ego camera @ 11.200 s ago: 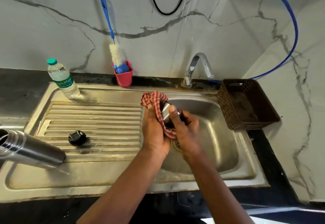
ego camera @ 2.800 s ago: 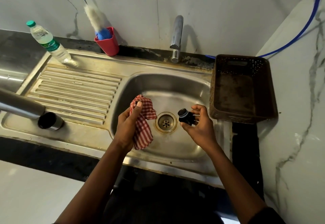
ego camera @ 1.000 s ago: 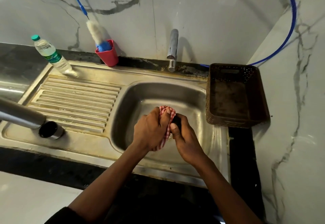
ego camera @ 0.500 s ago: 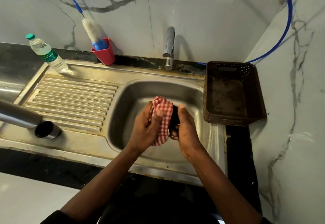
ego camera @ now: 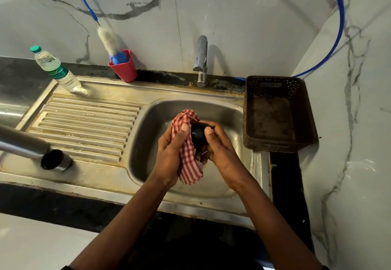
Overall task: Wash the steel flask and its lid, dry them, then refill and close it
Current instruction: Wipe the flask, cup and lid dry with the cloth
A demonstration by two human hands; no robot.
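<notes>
Over sink basin [ego camera: 146, 134], left hand [ego camera: 169, 155] grips checked cloth [ego camera: 188, 164], right hand [ego camera: 222, 153] grips black lid [ego camera: 197, 135]. Hands, apart seconds ago, now pressed together: lid drying underway. Flask [ego camera: 25, 142] lies open on drainboard [ego camera: 84, 121].

Your left hand [ego camera: 169, 155]: held up mid-scene, back facing left, gripping checked cloth [ego camera: 188, 164]. Thumb points far and presses cloth against black lid [ego camera: 197, 135]. Your right hand [ego camera: 222, 153]: just beside left hand. Fingers [ego camera: 213, 124] curl over far side of lid, thumb tip on its near face. Hands meet at lid, palms facing each other. Wrists roughly straight. Left forearm [ego camera: 127, 216] bare, runs in from near left. Right forearm [ego camera: 270, 212] bare, runs in from near right. Both converge toward hands in V shape.
</notes>
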